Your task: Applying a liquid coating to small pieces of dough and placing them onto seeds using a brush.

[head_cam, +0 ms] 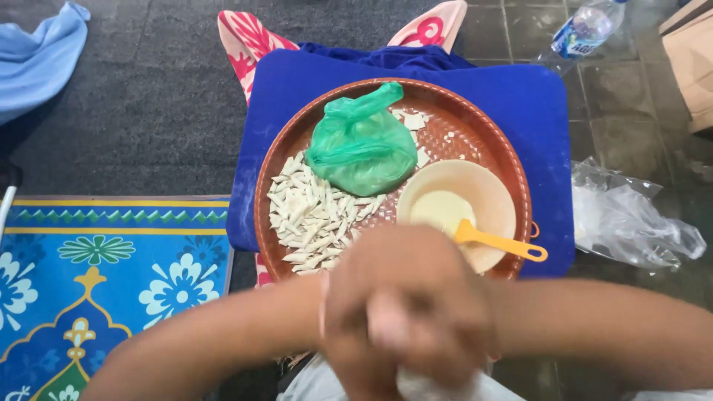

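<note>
Both hands are clasped together low in the view, the left hand (364, 312) and right hand (438, 312) pressing a pale soft lump (416, 386), probably dough; it seems light and sticky, best held whole in the palms. Beyond lies a round tray (512, 171) with folded dough pieces (312, 215).

Water bottle (587, 30) top right; clear plastic bag (631, 219) right of tray; patterned blue mat (96, 275) left; light-blue cloth (37, 56) top left.

green bag (362, 146) on tray | blue-labelled bottle (587, 30) top right | clear bag (631, 219) right
</note>
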